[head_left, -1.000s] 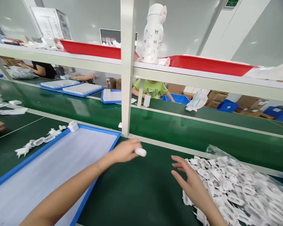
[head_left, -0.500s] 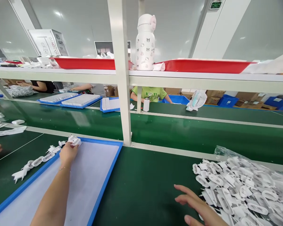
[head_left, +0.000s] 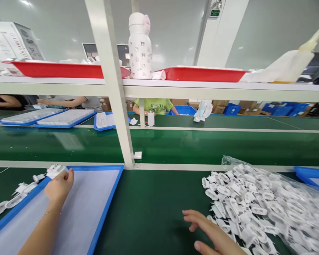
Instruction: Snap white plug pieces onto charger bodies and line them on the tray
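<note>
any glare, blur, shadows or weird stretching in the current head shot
Head view: a pale glare patch shows on the green belt at left; same view, the pile of white parts softens toward the lower right; same view, a faint shadow darkens the tabletop beside the right hand; same view, the shelf post leans, possibly lens distortion.

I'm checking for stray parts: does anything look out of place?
Yes: one small white plastic piece sits alone on the glossy green belt beside the cream metal post, apart from the heaped white plastic parts.
</note>
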`<state>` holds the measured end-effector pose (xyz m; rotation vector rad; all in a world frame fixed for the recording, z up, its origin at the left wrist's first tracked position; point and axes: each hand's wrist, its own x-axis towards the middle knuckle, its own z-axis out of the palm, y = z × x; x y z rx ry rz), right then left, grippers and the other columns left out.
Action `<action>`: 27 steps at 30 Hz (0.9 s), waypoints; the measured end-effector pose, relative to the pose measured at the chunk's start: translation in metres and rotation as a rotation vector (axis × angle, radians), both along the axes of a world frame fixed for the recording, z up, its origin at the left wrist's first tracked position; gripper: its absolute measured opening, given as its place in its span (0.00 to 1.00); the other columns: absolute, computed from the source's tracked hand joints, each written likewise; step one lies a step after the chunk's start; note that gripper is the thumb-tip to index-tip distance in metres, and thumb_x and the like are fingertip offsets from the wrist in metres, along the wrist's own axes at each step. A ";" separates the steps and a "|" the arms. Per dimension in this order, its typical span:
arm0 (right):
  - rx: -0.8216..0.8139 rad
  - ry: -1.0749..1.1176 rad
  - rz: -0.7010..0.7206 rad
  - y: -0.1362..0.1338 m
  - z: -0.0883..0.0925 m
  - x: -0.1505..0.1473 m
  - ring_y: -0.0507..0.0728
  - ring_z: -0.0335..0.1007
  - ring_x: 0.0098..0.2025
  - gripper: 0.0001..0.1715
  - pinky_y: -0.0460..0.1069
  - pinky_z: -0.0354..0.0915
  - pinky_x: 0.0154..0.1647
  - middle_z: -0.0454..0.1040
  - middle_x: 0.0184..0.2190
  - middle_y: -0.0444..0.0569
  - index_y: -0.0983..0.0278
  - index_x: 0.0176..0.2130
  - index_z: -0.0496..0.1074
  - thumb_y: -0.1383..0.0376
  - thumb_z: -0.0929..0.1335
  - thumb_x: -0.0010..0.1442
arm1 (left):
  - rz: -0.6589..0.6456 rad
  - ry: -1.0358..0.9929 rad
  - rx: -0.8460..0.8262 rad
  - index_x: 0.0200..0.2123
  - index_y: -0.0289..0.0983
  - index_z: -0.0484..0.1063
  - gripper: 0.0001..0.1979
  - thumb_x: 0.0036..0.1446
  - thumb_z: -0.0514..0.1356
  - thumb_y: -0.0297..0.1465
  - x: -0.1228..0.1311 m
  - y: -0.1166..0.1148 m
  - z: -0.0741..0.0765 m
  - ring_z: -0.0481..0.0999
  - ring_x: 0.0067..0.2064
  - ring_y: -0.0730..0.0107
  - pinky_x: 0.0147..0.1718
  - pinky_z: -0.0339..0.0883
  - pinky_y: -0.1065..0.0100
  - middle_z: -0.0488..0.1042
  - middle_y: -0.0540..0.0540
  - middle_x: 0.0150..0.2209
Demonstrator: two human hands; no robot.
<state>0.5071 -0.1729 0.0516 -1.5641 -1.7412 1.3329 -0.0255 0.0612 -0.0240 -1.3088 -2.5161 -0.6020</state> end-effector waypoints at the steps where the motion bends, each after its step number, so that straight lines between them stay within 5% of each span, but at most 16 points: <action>1: 0.008 -0.011 0.006 0.000 0.000 0.002 0.60 0.62 0.57 0.26 0.49 0.64 0.53 0.60 0.60 0.44 0.44 0.58 0.60 0.49 0.61 0.61 | -0.146 0.070 0.036 0.17 0.38 0.53 0.23 0.57 0.42 0.46 0.015 -0.003 0.005 0.63 0.25 0.67 0.25 0.58 0.69 0.58 0.50 0.17; 6: 0.031 -0.034 0.035 -0.001 0.000 0.008 0.58 0.65 0.52 0.27 0.50 0.64 0.50 0.61 0.59 0.46 0.43 0.60 0.55 0.52 0.61 0.62 | -1.068 0.251 -0.018 0.17 0.39 0.61 0.20 0.56 0.48 0.44 0.134 -0.023 0.044 0.67 0.28 0.65 0.35 0.62 0.64 0.67 0.47 0.21; 9: 0.037 -0.056 0.010 -0.006 0.002 0.011 0.57 0.66 0.50 0.30 0.49 0.65 0.48 0.65 0.54 0.46 0.42 0.61 0.51 0.54 0.62 0.62 | -1.336 0.216 -0.099 0.36 0.40 0.71 0.16 0.59 0.46 0.40 0.222 -0.018 0.059 0.71 0.39 0.61 0.40 0.62 0.63 0.73 0.43 0.36; 11: 0.038 -0.059 -0.014 -0.012 0.005 0.014 0.58 0.66 0.51 0.30 0.48 0.66 0.46 0.64 0.54 0.47 0.42 0.61 0.52 0.54 0.62 0.61 | -1.329 0.139 -0.139 0.50 0.40 0.65 0.19 0.60 0.45 0.38 0.269 0.001 0.057 0.69 0.48 0.58 0.42 0.63 0.63 0.69 0.41 0.49; 13: 0.041 -0.059 -0.043 -0.022 0.008 0.020 0.59 0.64 0.53 0.29 0.47 0.66 0.45 0.63 0.56 0.47 0.43 0.61 0.53 0.53 0.62 0.61 | -1.182 0.063 -0.236 0.57 0.39 0.58 0.24 0.58 0.48 0.36 0.300 0.031 0.047 0.64 0.54 0.53 0.45 0.63 0.60 0.61 0.38 0.58; 16: 0.071 -0.071 -0.099 -0.040 0.008 0.036 0.59 0.63 0.55 0.28 0.49 0.65 0.49 0.60 0.59 0.47 0.43 0.60 0.55 0.51 0.62 0.61 | -0.975 -0.006 -0.386 0.59 0.34 0.57 0.30 0.51 0.54 0.33 0.318 0.076 0.030 0.61 0.56 0.42 0.44 0.63 0.55 0.59 0.31 0.59; 19: 0.096 -0.078 -0.175 -0.059 0.004 0.058 0.59 0.65 0.53 0.26 0.51 0.62 0.53 0.62 0.58 0.47 0.45 0.59 0.58 0.51 0.61 0.62 | -0.947 -0.036 -0.418 0.56 0.29 0.60 0.30 0.48 0.55 0.31 0.316 0.103 0.019 0.62 0.55 0.38 0.41 0.64 0.54 0.65 0.27 0.53; 23: 0.220 -0.121 -0.347 -0.062 -0.005 0.091 0.59 0.68 0.48 0.22 0.54 0.63 0.51 0.70 0.48 0.50 0.52 0.56 0.62 0.53 0.60 0.63 | -1.002 -0.082 -0.383 0.56 0.30 0.58 0.27 0.55 0.51 0.38 0.317 0.102 0.014 0.67 0.52 0.44 0.45 0.63 0.55 0.67 0.30 0.51; 27: 0.458 -0.265 -0.559 -0.022 -0.018 0.125 0.60 0.68 0.46 0.19 0.54 0.64 0.45 0.71 0.46 0.52 0.59 0.48 0.68 0.54 0.58 0.64 | -1.203 -0.452 -0.293 0.49 0.39 0.61 0.26 0.51 0.56 0.48 0.343 0.066 0.008 0.74 0.44 0.55 0.40 0.67 0.63 0.72 0.41 0.44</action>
